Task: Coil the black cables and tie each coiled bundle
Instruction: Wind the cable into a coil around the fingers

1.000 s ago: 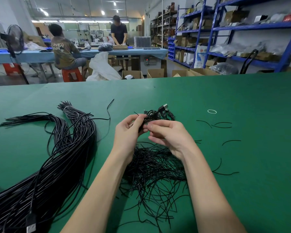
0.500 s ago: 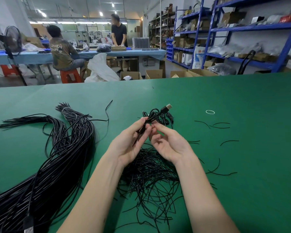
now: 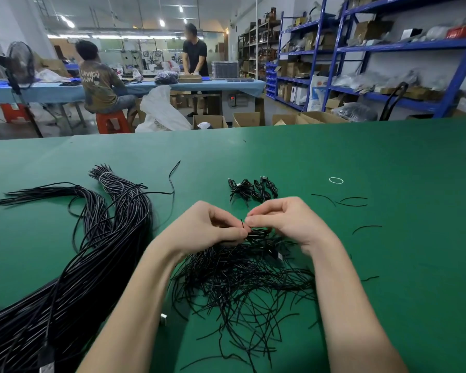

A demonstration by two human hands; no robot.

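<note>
pale lettering on seated person's shirt back [image 3: 93, 76], unreadable

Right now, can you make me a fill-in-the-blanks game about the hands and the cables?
1. Both hands, left and right, pinch a thin black ____.
2. The table is covered in ____ cloth.
3. The long cables lie on the person's ____ side.
4. The coiled bundles lie ____ the hands.

Missing words: tie; green; left; beyond

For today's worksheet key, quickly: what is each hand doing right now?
Left hand: fingers curled, pinching a thin black twist tie.
Right hand: fingers curled at the same tie; its grip cannot be told.
</note>
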